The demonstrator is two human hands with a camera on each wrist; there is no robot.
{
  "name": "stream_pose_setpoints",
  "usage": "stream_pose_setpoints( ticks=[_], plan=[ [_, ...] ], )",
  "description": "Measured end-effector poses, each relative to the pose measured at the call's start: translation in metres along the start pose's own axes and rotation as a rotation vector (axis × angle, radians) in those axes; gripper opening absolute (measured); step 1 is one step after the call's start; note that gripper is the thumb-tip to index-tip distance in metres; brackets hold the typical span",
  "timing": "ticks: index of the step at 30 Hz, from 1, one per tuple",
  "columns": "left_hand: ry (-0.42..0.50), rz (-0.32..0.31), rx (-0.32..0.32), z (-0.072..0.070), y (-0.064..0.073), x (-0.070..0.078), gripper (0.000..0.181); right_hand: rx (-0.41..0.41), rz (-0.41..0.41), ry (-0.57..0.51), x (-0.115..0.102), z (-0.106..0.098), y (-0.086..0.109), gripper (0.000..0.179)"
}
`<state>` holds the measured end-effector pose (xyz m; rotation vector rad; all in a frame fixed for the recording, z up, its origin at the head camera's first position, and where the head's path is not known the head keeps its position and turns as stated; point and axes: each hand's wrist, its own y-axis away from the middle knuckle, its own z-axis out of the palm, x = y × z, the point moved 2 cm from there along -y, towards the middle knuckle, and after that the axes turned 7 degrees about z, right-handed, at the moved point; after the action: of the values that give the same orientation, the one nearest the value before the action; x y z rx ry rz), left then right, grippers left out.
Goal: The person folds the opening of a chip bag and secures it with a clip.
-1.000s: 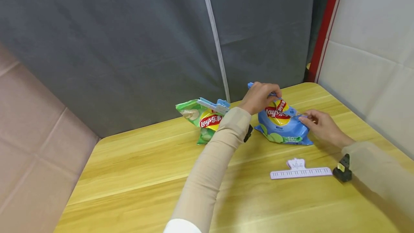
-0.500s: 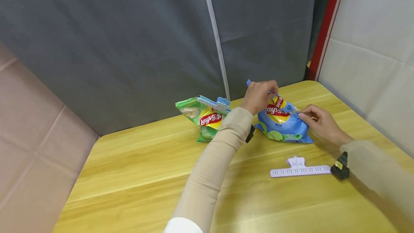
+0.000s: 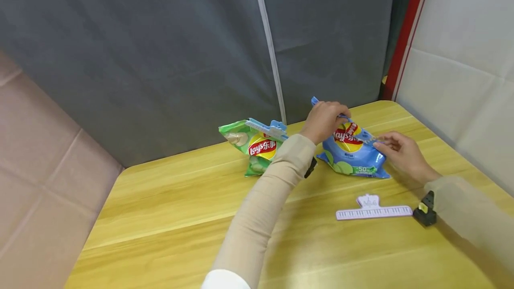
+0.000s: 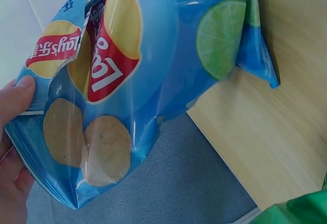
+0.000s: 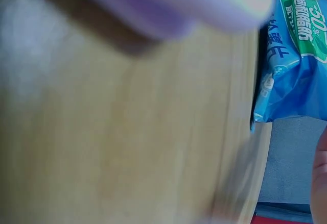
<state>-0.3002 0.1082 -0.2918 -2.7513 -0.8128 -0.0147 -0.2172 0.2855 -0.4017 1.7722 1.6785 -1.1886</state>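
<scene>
A blue Lay's chip bag stands on the table, its torn top folded down in a flap. My left hand grips the upper left edge; in the left wrist view the thumb presses on the flap, and clear crisp pictures show on the bag's side. At the flap's right end, my right hand pinches the bag between thumb and fingers. Only a sliver of that hand shows in the right wrist view, beside the bag. A lilac bag clip with a piano-key bar lies in front of the bag.
A green Lay's bag, with a light blue clip across its top, stands left of the blue bag, partly behind my left sleeve. A grey curtain hangs behind the wooden table; a white panel rises at right.
Both hands keep their hold on the blue bag. The bag's top and my left hand have shifted slightly to the right over the last half second. Clip and green bag stay put.
</scene>
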Motion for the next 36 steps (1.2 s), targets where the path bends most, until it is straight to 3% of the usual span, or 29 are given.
stream_pose_setpoints(
  ticks=[8, 11, 16, 36],
  plan=[
    [-0.079, 0.003, -0.038, 0.002, -0.0002, 0.0005, 0.019, 0.036, -0.149, -0.048, -0.0011, 0.0001, -0.0009, 0.03],
    [-0.104, -0.004, -0.037, 0.0007, 0.0006, 0.0016, 0.019, 0.048, -0.166, -0.028, -0.0035, 0.0017, -0.0005, 0.028],
    [-0.113, -0.01, -0.029, -0.004, 0.0018, 0.0042, 0.02, 0.042, -0.144, 0.025, -0.0078, 0.006, 0.0003, 0.027],
    [-0.069, -0.034, 0.03, -0.0037, 0.0042, 0.002, 0.025, -0.016, 0.016, 0.029, -0.0098, 0.0076, -0.006, 0.028]
  ],
)
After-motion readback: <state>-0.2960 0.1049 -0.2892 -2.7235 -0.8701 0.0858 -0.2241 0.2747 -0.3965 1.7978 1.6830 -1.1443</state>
